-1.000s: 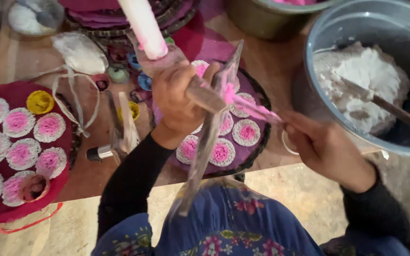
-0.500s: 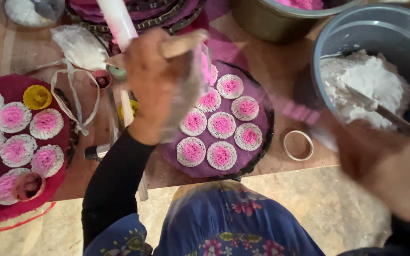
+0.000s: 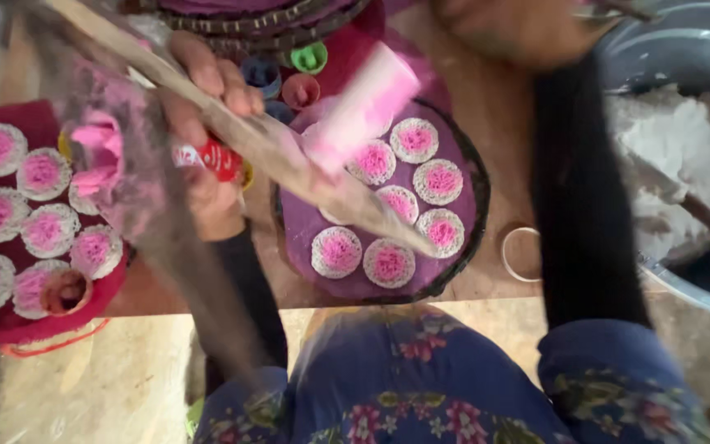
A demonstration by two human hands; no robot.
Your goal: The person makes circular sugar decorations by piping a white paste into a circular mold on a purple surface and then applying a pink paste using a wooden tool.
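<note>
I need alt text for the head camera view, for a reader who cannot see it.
Seen from above, a person's left hand holds a long wooden stick and a small red item over a dark round tray of white-and-pink round cakes. The right hand, blurred, reaches toward a metal bowl of white flour; a red tray of similar cakes lies to the left.
</note>
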